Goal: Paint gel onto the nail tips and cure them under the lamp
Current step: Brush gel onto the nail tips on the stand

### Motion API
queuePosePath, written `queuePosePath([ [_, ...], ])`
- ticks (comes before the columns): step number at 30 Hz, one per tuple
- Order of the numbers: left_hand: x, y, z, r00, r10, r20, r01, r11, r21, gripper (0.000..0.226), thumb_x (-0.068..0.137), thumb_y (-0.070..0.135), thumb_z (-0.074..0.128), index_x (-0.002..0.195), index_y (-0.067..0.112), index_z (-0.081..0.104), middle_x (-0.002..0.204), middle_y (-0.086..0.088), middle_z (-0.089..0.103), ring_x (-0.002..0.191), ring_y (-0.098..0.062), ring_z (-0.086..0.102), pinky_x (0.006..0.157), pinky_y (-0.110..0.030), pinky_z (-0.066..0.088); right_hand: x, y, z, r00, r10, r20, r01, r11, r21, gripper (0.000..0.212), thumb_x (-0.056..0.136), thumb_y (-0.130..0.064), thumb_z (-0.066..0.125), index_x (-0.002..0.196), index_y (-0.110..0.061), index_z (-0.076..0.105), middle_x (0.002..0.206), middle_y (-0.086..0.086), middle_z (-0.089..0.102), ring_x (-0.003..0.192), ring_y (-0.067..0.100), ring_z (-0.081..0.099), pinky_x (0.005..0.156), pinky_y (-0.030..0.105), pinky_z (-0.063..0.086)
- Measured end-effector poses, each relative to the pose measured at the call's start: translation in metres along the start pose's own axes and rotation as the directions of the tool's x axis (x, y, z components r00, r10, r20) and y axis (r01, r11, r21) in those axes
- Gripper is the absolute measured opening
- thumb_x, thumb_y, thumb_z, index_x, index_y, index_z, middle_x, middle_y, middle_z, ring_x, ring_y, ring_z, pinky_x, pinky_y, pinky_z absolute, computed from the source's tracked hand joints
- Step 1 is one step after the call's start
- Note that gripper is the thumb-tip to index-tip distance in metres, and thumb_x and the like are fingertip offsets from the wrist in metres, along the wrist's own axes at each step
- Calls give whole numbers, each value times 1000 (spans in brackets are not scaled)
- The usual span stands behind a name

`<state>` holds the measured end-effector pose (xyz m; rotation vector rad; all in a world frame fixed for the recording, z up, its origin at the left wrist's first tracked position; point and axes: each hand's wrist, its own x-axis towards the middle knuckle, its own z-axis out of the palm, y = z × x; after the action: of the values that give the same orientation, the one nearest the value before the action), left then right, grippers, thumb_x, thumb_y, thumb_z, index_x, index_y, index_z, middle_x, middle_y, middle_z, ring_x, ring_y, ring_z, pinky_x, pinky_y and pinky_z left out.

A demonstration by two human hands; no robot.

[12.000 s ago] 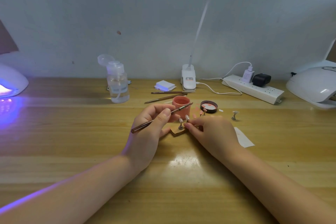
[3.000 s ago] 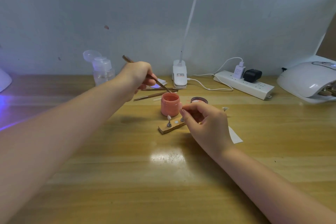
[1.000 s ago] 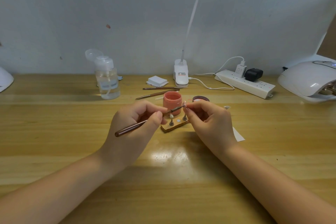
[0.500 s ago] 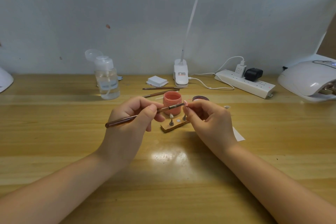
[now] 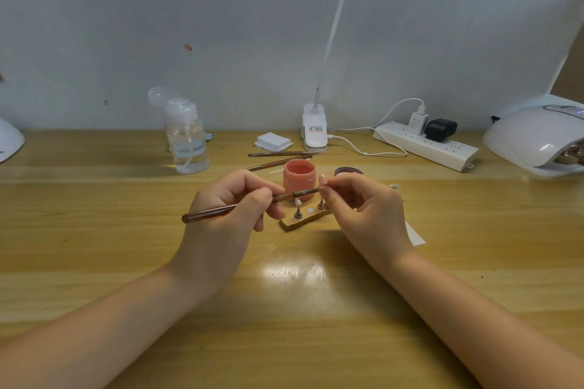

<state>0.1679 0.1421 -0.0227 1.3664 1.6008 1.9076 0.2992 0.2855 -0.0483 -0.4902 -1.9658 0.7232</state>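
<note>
Now, at the left, a brush (image 5: 240, 206) is pinched by the left hand (image 5: 227, 215), handle trailing left, bristle end reaching right in front of the gel jar (image 5: 299, 179). Below the brush, on the table (image 5: 126, 249), a wooden holder (image 5: 301, 220) is seen with small stands on it; one nail tip (image 5: 298, 202) is mounted at its left end. Further right, a small stand is pinched between thumb and fingers of the right hand (image 5: 363, 211), and a nail tip (image 5: 322, 179) is raised there to meet the bristles. Whether bristle and tip are touching cannot be told. The painting step is judged to be in hand: gel is being laid on this held tip.

Next, a light, steady stroke is called for, then the stand would be set back on the holder. At the far right, the curing lamp (image 5: 537, 139) is seen well apart; curing is not yet done.
</note>
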Motion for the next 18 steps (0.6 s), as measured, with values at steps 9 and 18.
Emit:
queuePosePath([
  [9, 2, 0, -1, 1000, -2, 0, 2, 1000, 22, 19, 80, 15, 51, 76, 10, 69, 62, -3, 67, 56, -6, 57, 52, -14, 45, 0, 0, 0, 1000, 7, -2, -7, 1000, -5, 12, 85, -8, 70, 97, -8, 74, 79, 1, 71, 73, 12, 67, 68, 37, 57],
  [18, 77, 13, -2, 991, -122, -59, 135, 923, 361, 14, 88, 16, 58, 80, 14, 69, 59, 6, 68, 49, -2, 55, 49, -18, 43, 1, 1, 2, 1000, 17, -26, -17, 1000, -6, 8, 84, -6, 71, 92, -7, 74, 75, 0, 70, 68, 11, 65, 67, 33, 55],
])
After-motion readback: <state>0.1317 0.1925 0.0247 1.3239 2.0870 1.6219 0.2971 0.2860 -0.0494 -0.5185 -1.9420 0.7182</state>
